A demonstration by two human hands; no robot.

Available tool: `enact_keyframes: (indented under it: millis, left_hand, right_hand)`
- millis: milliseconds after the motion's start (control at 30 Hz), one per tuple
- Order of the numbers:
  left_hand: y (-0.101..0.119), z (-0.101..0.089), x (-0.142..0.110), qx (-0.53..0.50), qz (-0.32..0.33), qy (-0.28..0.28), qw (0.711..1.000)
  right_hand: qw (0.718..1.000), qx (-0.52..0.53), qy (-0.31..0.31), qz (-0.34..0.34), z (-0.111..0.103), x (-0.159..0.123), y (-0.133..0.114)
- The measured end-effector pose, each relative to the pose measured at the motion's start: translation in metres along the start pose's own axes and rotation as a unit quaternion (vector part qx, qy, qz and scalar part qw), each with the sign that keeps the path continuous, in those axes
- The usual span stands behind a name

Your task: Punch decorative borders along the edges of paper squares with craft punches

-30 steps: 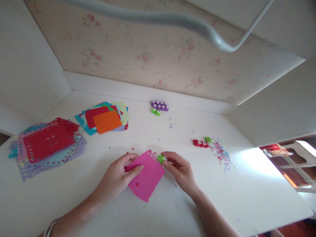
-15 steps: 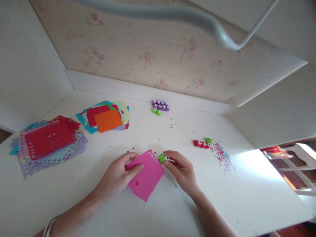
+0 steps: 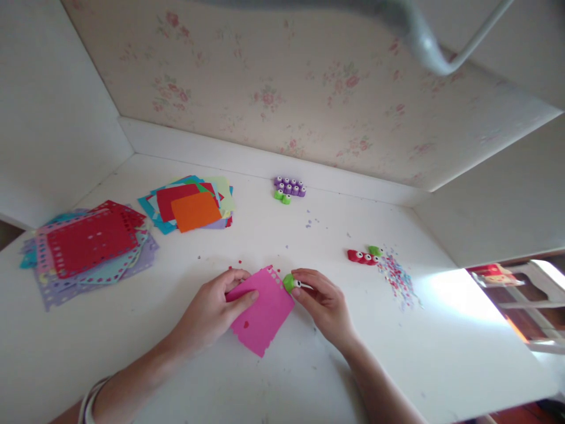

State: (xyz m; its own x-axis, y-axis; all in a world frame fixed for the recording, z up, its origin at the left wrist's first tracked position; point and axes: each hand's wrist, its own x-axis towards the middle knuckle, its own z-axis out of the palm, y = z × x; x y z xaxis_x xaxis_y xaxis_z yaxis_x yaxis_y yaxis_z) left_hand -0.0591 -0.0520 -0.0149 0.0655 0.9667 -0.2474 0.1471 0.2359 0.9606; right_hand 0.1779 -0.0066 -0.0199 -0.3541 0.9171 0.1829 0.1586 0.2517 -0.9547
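Note:
A pink sheet of paper (image 3: 265, 312) is pinched at its left edge by my left hand (image 3: 223, 300), thumb on top and fingers underneath. Small punched holes run along its upper right edge, and its lower left edge is notched. One red paper bit lies on its surface. My right hand (image 3: 324, 303) grips a green craft punch (image 3: 289, 283) with a white and black top, at the sheet's right edge just below the holes. Whether the paper sits inside the punch's slot is too small to tell. A few red bits lie on the table behind the sheet.
Punched sheets (image 3: 92, 244) are piled at the left, beside a stack of coloured paper (image 3: 196, 212). Purple and green punches (image 3: 289, 187) stand near the wall. Red punches (image 3: 362, 257) and another green one (image 3: 375, 250) sit right, by scattered confetti (image 3: 397, 277). A pale bar (image 3: 426, 44) crosses overhead.
The green punch sits slightly closer against the pink sheet's edge. Both hands keep their grip. The whole view has shifted a little.

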Motion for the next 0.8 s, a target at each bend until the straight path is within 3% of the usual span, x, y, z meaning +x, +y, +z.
enact_keyframes:
  millis: [300,467,633,800]
  left_hand:
    - [0.0,0.0,0.0,0.022,0.018,0.006,1.0]
    - [-0.008,0.005,-0.001,0.122,0.062,0.045,0.99]
    - [-0.016,0.016,-0.008,0.239,0.164,0.093,0.952]
    - [-0.007,0.014,-0.019,0.349,0.29,0.109,0.884]
  right_hand:
    - [0.99,-0.122,-0.016,-0.07,0.0,-0.001,-0.004]
    - [0.983,-0.16,-0.05,-0.073,0.002,-0.004,-0.003]
    - [0.974,-0.191,-0.094,-0.075,0.003,-0.004,-0.004]
    - [0.976,-0.203,-0.037,-0.065,0.005,0.001,-0.002]
